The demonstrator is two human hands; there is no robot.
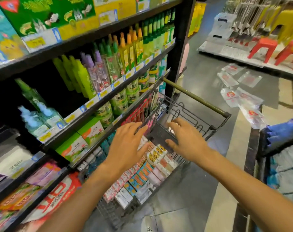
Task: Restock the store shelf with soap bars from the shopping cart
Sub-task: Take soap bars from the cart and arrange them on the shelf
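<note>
A wire shopping cart [197, 113] stands beside the shelf unit, its basket filled with several rows of boxed soap bars [142, 178] in pink, white, orange and teal. My left hand [127, 144] hovers over the soap boxes with fingers spread and straight, holding nothing. My right hand [187, 141] reaches over the cart's dark child-seat flap [160, 136], fingers relaxed and empty. The shelf [85, 118] on the left carries bottles and boxes. The picture is blurred by motion.
Spray bottles and green boxes fill the shelves at left; packaged goods lie on the lowest shelves [42, 190]. Plastic bags [241, 97] lie on the floor at right. Red and yellow stools [262, 49] stand on a far display. A blue item [281, 133] sits at right.
</note>
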